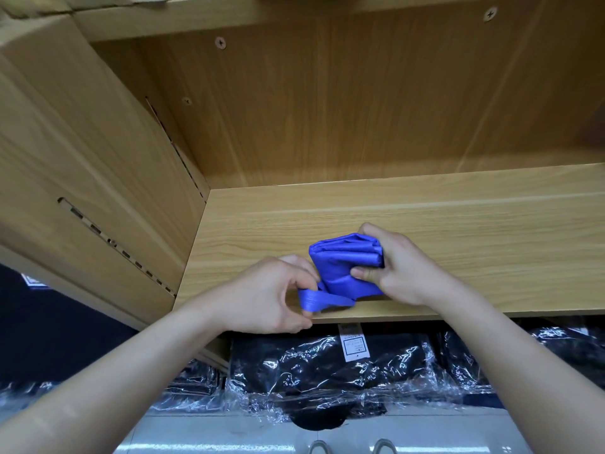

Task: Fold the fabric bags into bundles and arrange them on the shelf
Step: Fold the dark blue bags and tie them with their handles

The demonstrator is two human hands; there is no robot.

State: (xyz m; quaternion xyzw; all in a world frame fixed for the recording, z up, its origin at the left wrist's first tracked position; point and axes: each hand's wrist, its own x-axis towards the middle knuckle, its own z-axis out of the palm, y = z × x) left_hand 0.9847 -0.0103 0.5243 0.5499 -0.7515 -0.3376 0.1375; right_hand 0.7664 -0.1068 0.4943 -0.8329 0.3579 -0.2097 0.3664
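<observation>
- Clearly, the work was in the middle of one bundle: a blue fabric bag sat folded into a thick packet at the near edge of the wooden shelf, a little left of its middle.
- The right hand gripped the packet from its right side, with the thumb pressed on the near face and the fingers curled over the far edge, so the layers were kept together.
- The left hand pinched the blue strap between thumb and fingers. The strap ran flat along the bottom of the packet and made a loop at the fingers.
- To my judgement the folding was almost done, but the securing with the strap was not finished, and the bundle was not yet put in its place.
- I could see no other bundle on this shelf board, so most of the arranging seemed left to do.
- Below the shelf, dark goods in clear plastic wraps lay in a row, apart from the bag.
</observation>
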